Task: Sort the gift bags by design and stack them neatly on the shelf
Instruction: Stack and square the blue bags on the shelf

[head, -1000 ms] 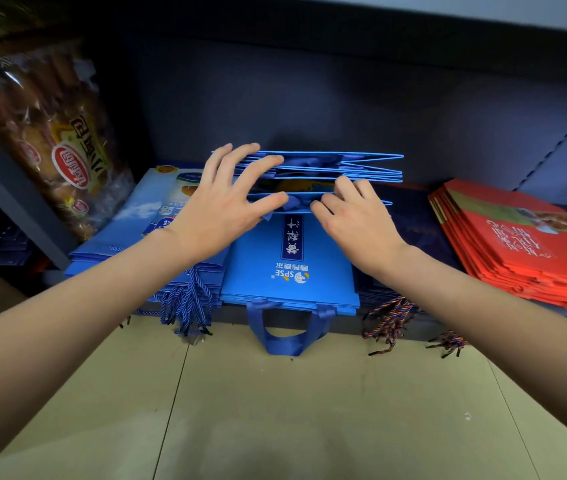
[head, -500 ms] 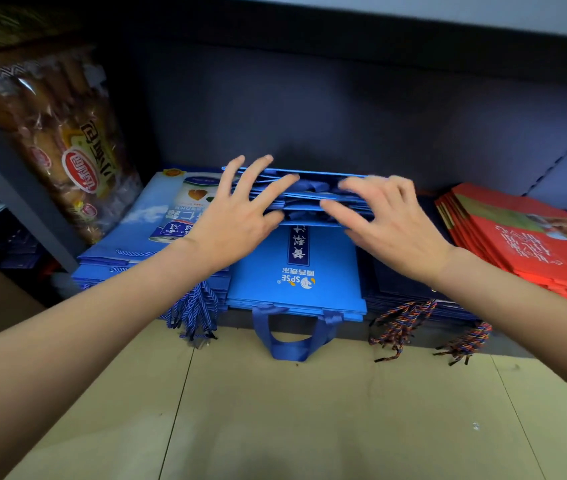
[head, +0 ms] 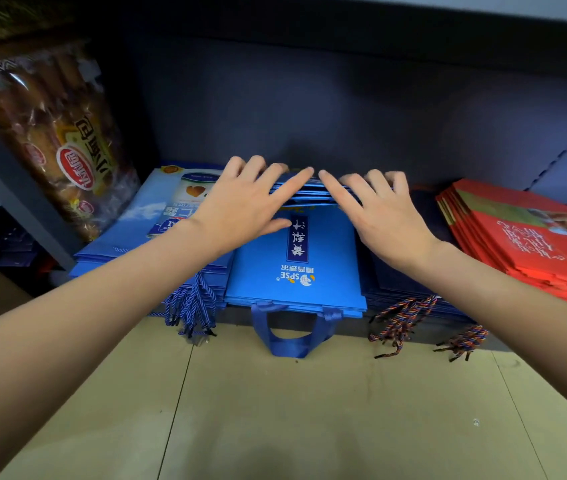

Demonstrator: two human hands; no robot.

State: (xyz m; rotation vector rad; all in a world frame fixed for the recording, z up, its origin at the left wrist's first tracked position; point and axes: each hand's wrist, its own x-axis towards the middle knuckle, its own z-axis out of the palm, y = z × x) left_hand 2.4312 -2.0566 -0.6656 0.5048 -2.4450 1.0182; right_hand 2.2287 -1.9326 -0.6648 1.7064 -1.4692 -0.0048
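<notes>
A stack of bright blue gift bags with white lettering lies flat on the bottom shelf, its ribbon handle hanging over the front edge. My left hand and my right hand press flat, fingers spread, on the folded far end of that stack, index fingertips almost meeting. Left of it lies a stack of light blue sky-print bags. To the right, partly under my right wrist, sits a dark navy stack. Furthest right lies a red stack.
A large clear packet of snacks leans on the slanted shelf post at the left. Braided cord handles hang over the shelf front. The dark back panel rises just behind the bags. Pale floor tiles lie below.
Both hands have slid further back and flattened the raised, folded end of the bright blue bags down onto the stack. The fingertips have come together.
</notes>
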